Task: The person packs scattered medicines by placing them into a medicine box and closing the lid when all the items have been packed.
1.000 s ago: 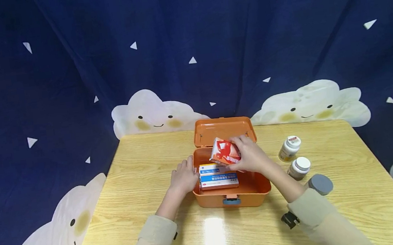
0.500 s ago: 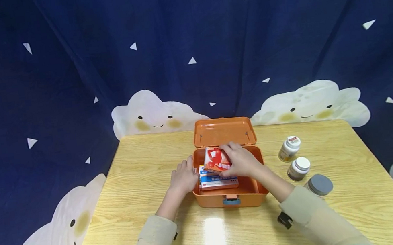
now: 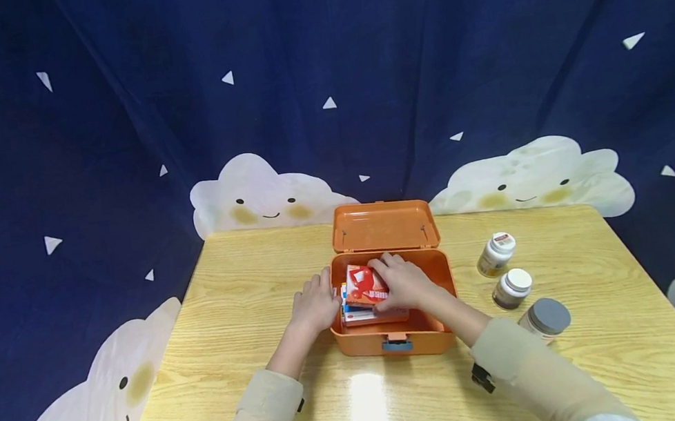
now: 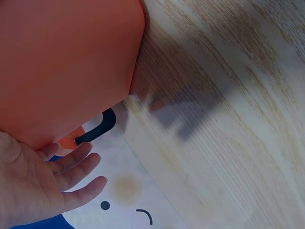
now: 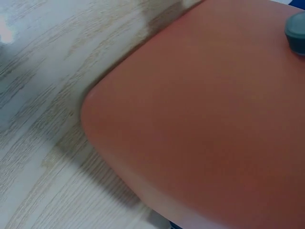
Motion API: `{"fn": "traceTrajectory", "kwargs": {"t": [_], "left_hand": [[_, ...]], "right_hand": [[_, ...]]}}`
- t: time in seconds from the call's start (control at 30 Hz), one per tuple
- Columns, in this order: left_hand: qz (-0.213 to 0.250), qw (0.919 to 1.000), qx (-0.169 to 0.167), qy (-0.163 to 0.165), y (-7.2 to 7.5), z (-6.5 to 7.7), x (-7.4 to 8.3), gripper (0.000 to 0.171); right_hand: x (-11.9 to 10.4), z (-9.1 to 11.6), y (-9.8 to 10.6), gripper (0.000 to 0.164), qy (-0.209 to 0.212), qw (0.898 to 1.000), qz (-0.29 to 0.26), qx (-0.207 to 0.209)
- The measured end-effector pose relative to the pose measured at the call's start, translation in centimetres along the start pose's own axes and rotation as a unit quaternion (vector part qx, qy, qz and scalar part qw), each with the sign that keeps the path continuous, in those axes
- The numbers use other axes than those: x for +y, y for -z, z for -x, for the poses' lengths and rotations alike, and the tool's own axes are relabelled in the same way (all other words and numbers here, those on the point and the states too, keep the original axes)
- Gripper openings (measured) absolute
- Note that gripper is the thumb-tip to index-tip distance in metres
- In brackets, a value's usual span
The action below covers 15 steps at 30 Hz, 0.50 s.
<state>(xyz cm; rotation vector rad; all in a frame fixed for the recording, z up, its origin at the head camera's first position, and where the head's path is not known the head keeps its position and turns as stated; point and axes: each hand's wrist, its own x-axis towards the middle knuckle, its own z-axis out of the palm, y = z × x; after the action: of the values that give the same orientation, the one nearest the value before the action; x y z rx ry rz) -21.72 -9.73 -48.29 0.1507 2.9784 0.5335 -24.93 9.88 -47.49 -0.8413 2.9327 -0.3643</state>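
Note:
An orange case (image 3: 359, 345) stands on the table with its lid (image 3: 384, 226) raised at the back. Inside it on the left lie white-and-blue medicine boxes (image 3: 361, 317). My right hand (image 3: 405, 284) reaches into the case and grips a red-and-white medicine box (image 3: 361, 283) by its right end, low over the white-and-blue ones, partly covering them. At the case's left wall, my left hand (image 3: 315, 302) touches the rim; its fingers (image 4: 78, 171) spread loosely along the outside in the left wrist view. The right wrist view shows the case's outer wall (image 5: 190, 114), with no right hand visible.
Two white-capped bottles (image 3: 496, 255) and a grey-lidded jar (image 3: 546, 318) stand right of the case, the jar close to the right sleeve (image 3: 510, 350). A grey latch (image 3: 397, 345) sits on the case's front. Behind the wooden table (image 3: 256, 268) hangs a dark blue curtain (image 3: 272, 72).
My right hand has lowered the red-and-white medicine box leftward and toward the front, down over the white-and-blue boxes. My left hand has stayed at the left wall.

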Motion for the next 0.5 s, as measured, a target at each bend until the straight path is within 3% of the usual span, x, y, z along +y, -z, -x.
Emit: {"fn": "traceTrajectory", "kwargs": {"t": [0.17, 0.5], "left_hand": [[-0.002, 1.0000, -0.001, -0.001, 0.1, 0.0, 0.0, 0.057], [-0.002, 1.0000, 0.000, -0.002, 0.1, 0.0, 0.0, 0.057]], "right_hand": [[-0.1, -0.3, -0.5, 0.086, 0.008, 1.000, 0.015, -0.009], [-0.3, -0.7, -1.3, 0.085, -0.014, 0.998, 0.023, -0.050]]}}
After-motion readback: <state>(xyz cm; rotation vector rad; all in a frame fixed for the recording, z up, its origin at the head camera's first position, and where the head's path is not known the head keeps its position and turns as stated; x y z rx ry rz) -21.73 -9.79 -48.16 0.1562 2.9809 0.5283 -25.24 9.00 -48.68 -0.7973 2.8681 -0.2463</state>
